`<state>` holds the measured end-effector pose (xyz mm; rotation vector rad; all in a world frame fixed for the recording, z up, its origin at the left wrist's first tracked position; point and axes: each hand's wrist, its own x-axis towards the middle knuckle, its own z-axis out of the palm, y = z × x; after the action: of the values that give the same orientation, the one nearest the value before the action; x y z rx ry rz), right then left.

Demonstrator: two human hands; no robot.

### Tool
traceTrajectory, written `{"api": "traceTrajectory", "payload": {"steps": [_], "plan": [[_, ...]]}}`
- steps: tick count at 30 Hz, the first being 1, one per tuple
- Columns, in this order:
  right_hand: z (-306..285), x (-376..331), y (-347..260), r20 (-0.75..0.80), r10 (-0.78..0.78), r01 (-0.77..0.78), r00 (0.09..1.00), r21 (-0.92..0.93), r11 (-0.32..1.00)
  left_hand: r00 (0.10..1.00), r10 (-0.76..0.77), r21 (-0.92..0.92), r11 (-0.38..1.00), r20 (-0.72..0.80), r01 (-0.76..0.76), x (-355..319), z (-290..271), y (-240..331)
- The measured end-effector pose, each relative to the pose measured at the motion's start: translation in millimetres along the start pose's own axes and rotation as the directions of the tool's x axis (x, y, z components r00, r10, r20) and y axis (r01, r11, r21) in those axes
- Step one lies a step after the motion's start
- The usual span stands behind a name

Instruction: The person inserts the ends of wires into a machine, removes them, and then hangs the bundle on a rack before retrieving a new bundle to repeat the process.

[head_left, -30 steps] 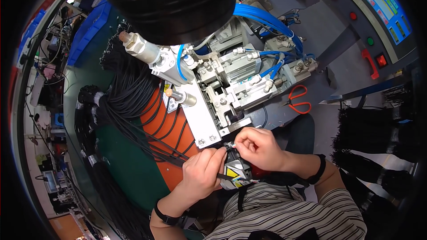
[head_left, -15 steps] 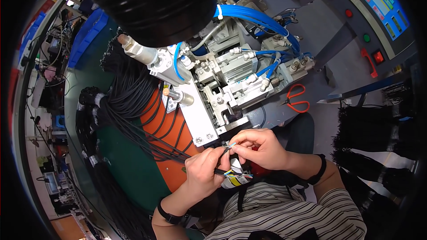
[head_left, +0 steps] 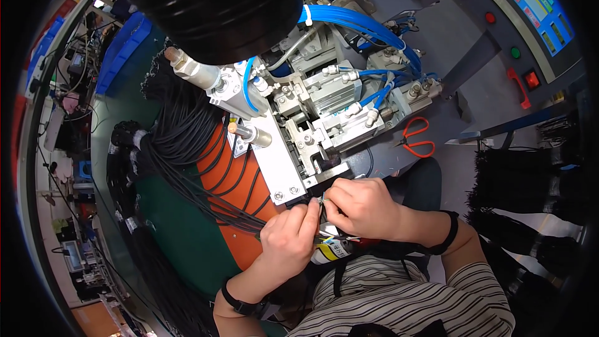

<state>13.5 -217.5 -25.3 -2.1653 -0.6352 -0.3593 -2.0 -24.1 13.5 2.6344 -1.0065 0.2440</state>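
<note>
the left hand (head_left: 288, 237) and right hand (head_left: 367, 209), two hands, curl almost closed, tips pinching thin wires (head_left: 322, 200) before one metal machine (head_left: 337, 92). they seem to be sorting wires; next likely needs steady fingers. one pair of scissors (head_left: 425, 149); too many black cables (head_left: 181, 150) to count.

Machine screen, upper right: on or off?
On. The control panel screen is lit blue, with coloured blocks showing across it.
</note>
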Motion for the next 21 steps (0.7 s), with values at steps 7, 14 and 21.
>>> {"api": "traceTrajectory", "payload": {"steps": [7, 14, 21], "plan": [[6.8, -5.1, 5.5, 0.024, 0.077, -0.08, 0.997, 0.122, 0.989, 0.994, -0.067, -0.123, 0.989, 0.086, 0.077, -6.4, -3.3, -5.9], [10.9, -10.3, 3.9, -0.003, 0.092, -0.091, 0.996, 0.138, 0.986, 0.995, -0.059, -0.162, 0.984, 0.075, 0.071, -8.9, -0.1, -9.6], [6.5, -9.5, 0.1, 0.021, 0.037, -0.037, 0.999, 0.004, 0.999, 0.981, 0.124, -0.032, 0.992, 0.151, -0.121, -0.4, -9.8, -6.9]]}}
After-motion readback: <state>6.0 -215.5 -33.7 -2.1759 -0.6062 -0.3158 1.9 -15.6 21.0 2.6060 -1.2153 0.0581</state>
